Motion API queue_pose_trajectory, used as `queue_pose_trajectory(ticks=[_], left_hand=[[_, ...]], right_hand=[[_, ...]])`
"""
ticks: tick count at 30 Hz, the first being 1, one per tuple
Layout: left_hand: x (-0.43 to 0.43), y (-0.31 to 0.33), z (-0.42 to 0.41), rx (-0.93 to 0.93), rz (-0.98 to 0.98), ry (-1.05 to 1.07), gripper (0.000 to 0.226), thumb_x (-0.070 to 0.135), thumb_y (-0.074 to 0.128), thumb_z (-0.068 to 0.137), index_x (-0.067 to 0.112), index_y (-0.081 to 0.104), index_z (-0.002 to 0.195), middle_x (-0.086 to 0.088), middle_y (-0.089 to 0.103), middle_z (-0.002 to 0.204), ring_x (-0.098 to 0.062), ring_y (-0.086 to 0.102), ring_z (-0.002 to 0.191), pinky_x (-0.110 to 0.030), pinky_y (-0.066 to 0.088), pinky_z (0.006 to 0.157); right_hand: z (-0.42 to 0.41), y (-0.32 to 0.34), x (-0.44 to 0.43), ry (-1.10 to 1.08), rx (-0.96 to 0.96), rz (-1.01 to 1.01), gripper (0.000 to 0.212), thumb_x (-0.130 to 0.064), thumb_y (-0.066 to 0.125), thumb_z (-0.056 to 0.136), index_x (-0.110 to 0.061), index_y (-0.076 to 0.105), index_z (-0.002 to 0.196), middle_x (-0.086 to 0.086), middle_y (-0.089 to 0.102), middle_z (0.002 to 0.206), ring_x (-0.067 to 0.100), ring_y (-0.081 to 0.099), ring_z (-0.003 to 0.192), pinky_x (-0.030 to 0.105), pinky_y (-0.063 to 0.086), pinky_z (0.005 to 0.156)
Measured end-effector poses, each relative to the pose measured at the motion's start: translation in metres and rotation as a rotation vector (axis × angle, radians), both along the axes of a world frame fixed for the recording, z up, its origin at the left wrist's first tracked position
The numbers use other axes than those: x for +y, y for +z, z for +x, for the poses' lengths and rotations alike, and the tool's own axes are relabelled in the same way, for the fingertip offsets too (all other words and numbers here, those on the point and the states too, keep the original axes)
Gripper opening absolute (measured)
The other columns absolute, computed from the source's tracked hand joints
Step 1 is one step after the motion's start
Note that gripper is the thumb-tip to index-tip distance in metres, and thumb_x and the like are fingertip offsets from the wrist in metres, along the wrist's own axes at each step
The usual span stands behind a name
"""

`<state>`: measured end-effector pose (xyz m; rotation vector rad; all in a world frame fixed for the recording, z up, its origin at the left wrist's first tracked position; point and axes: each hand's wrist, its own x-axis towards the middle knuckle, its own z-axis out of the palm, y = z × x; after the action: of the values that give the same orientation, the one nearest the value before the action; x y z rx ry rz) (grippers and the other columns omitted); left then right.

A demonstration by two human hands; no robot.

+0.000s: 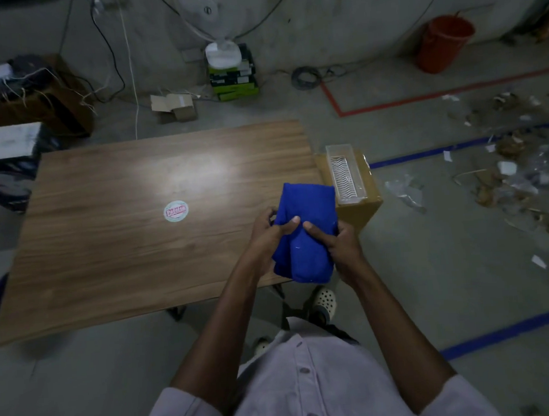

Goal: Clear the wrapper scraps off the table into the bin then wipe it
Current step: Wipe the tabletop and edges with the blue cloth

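Left hand point(270, 232), right hand point(336, 239): both clamped on folded blue cloth point(308, 205), thumbs on top, over table point(122, 217) edge at 4 o'clock. Round sticker point(176, 210) mid-table. Orange bucket point(443, 43) at 1 o'clock.

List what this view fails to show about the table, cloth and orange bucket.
Head view only:
Round sticker on the table: lettering too blurred to read.
Orange bucket: inside too dim and far.
Table corner under the blue cloth: covered by cloth, left hand and right hand.
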<state>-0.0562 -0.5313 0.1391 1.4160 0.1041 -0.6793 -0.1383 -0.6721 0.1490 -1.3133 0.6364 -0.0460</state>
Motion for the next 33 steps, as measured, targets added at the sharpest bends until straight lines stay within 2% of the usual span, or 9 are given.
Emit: queue_pose_trajectory(ticks=[4, 6, 10, 15, 18, 21, 26, 30, 33], left_hand=[[-0.005, -0.011, -0.007, -0.351, 0.446, 0.117, 0.046, 0.047, 0.073, 0.091, 0.019, 0.058, 0.124, 0.001, 0.064, 0.12, -0.017, 0.063, 0.109, -0.039, 0.056, 0.09], [-0.011, 0.0, -0.009, -0.279, 0.285, 0.027, 0.048, 0.048, 0.064, 0.097, 0.015, 0.059, 0.131, -0.002, 0.065, 0.124, -0.016, 0.064, 0.108, -0.034, 0.056, 0.085], [-0.013, 0.018, -0.011, 0.105, -0.252, -0.035, 0.052, 0.046, 0.061, 0.099, -0.001, 0.064, 0.121, -0.016, 0.07, 0.111, -0.03, 0.068, 0.103, -0.042, 0.057, 0.088], [0.018, 0.018, -0.001, 0.413, -0.538, -0.008, 0.051, 0.041, 0.041, 0.108, 0.005, 0.058, 0.14, -0.019, 0.061, 0.141, -0.037, 0.064, 0.122, -0.051, 0.055, 0.099], [0.018, 0.02, -0.008, 0.41, -0.512, -0.027, 0.047, 0.039, 0.039, 0.109, 0.008, 0.058, 0.14, -0.016, 0.063, 0.14, -0.036, 0.064, 0.122, -0.05, 0.057, 0.096], [0.015, 0.018, -0.011, 0.34, -0.382, -0.05, 0.047, 0.039, 0.043, 0.108, 0.008, 0.058, 0.14, -0.015, 0.065, 0.137, -0.035, 0.065, 0.122, -0.049, 0.055, 0.097], [-0.004, 0.01, -0.012, -0.131, 0.194, 0.135, 0.047, 0.05, 0.066, 0.095, 0.016, 0.062, 0.126, -0.006, 0.068, 0.122, -0.02, 0.067, 0.108, -0.035, 0.058, 0.085], [-0.015, 0.024, -0.007, -0.086, 0.046, 0.083, 0.038, 0.047, 0.071, 0.093, 0.013, 0.074, 0.11, -0.012, 0.077, 0.098, -0.021, 0.073, 0.081, -0.036, 0.06, 0.061], [-0.015, 0.026, 0.0, -0.145, 0.086, 0.107, 0.02, 0.03, 0.072, 0.094, 0.012, 0.079, 0.101, -0.014, 0.078, 0.095, -0.033, 0.075, 0.09, -0.048, 0.063, 0.072]], right_hand=[[-0.003, -0.006, 0.001, -0.081, 0.017, -0.429, 0.029, -0.029, 0.076, 0.091, -0.01, 0.065, 0.111, 0.002, 0.072, 0.107, 0.022, 0.071, 0.099, 0.026, 0.055, 0.074], [-0.003, -0.004, 0.006, 0.034, -0.022, -0.734, 0.036, -0.026, 0.074, 0.093, -0.011, 0.06, 0.123, -0.002, 0.06, 0.113, 0.02, 0.064, 0.104, 0.022, 0.047, 0.078], [-0.002, 0.004, 0.014, 0.534, -0.198, -0.515, 0.056, -0.016, 0.072, 0.094, -0.026, 0.052, 0.145, -0.007, 0.05, 0.15, 0.008, 0.056, 0.128, 0.025, 0.05, 0.103], [0.004, 0.02, -0.005, 0.01, -0.165, -0.548, 0.038, -0.023, 0.072, 0.095, -0.028, 0.063, 0.131, -0.013, 0.059, 0.131, 0.009, 0.06, 0.115, 0.027, 0.054, 0.092], [0.014, 0.026, -0.008, -0.007, -0.043, -0.458, 0.057, -0.041, 0.079, 0.086, -0.029, 0.056, 0.136, -0.013, 0.057, 0.124, 0.004, 0.056, 0.11, 0.025, 0.053, 0.084], [0.015, 0.024, -0.005, 0.012, -0.051, -0.47, 0.039, -0.034, 0.082, 0.084, -0.029, 0.062, 0.118, -0.014, 0.064, 0.109, 0.007, 0.063, 0.103, 0.028, 0.057, 0.08], [0.012, 0.018, -0.001, 0.01, -0.097, -0.483, 0.047, -0.017, 0.082, 0.084, -0.028, 0.061, 0.125, -0.008, 0.066, 0.096, 0.007, 0.065, 0.088, 0.025, 0.058, 0.079], [0.011, 0.011, 0.006, 0.201, -0.141, -0.584, 0.061, -0.011, 0.079, 0.085, -0.025, 0.057, 0.14, -0.007, 0.063, 0.089, 0.01, 0.065, 0.087, 0.021, 0.054, 0.079], [0.008, 0.012, 0.004, 0.187, -0.157, -0.538, 0.044, -0.03, 0.082, 0.085, -0.032, 0.066, 0.126, -0.008, 0.061, 0.094, 0.011, 0.064, 0.092, 0.029, 0.056, 0.084]])
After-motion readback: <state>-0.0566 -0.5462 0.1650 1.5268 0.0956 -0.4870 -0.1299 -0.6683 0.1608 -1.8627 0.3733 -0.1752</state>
